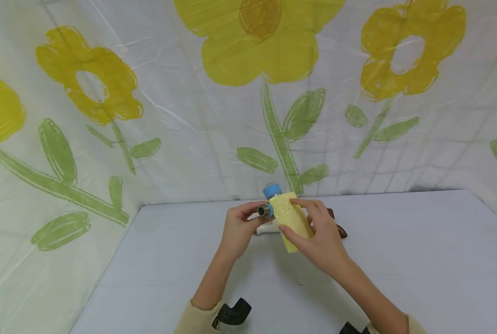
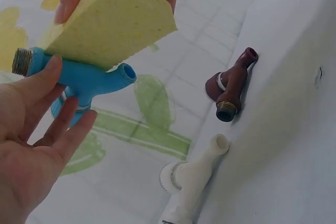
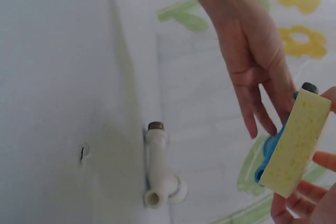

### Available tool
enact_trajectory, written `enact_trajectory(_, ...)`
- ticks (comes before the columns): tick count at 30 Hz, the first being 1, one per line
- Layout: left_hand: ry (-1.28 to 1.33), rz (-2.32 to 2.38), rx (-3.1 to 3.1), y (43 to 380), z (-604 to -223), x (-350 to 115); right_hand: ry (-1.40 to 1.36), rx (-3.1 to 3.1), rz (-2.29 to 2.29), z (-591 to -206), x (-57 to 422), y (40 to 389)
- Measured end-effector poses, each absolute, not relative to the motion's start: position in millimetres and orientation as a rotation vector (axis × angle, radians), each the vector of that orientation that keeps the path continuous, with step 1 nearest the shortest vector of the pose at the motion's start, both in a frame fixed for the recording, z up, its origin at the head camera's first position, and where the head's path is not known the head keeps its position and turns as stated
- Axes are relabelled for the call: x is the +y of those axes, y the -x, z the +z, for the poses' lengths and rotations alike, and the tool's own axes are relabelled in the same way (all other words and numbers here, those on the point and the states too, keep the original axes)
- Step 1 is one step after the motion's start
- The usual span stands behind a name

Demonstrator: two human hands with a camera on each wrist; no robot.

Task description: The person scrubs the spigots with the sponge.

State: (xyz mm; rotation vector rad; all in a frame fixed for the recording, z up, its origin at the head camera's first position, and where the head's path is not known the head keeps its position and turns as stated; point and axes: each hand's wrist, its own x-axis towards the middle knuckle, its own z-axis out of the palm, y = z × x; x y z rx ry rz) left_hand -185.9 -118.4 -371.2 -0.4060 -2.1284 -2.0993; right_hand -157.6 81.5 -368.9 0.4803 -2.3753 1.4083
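Observation:
My left hand (image 1: 240, 229) holds a blue water tap (image 2: 86, 80) up above the table, pinching its body between thumb and fingers. The tap's threaded metal end points toward me in the head view, with its round blue knob (image 1: 272, 190) at the top. With my right hand (image 1: 321, 239) I grip a yellow block sponge (image 1: 292, 222) by its two edges. One face of the sponge lies against the blue tap, overlapping much of it in the right wrist view.
Behind the hands, a white tap (image 2: 197, 179) and a dark brown tap (image 2: 234, 85) lie on the white-covered table (image 1: 398, 260). A flower-printed curtain (image 1: 190, 139) hangs along the table's back edge.

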Motion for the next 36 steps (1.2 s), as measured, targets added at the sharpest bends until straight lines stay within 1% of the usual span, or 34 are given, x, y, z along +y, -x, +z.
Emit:
enact_trajectory(5,0.463,-2.104,-2.106,187,-374,-118,-0.504,-2.380,1.459,-367,85,159)
enact_trajectory(10,0.398,-2.162,-2.055,188,-380,-115,-0.507,-2.367,1.601,-368,85,159)
enact_trajectory(14,0.369,-2.360,-1.941,190,-384,-113,-0.467,-2.359,1.701,-367,82,159)
enact_trajectory(19,0.405,-2.575,-1.781,191,-386,-111,-0.426,-2.347,1.741,-365,81,157)
enact_trajectory(28,0.389,-2.604,-1.790,192,-388,-110,-0.434,-2.308,1.864,-361,82,155)
enact_trajectory(36,0.395,-2.591,-1.841,190,-386,-111,-0.460,-2.290,1.852,-359,82,154)
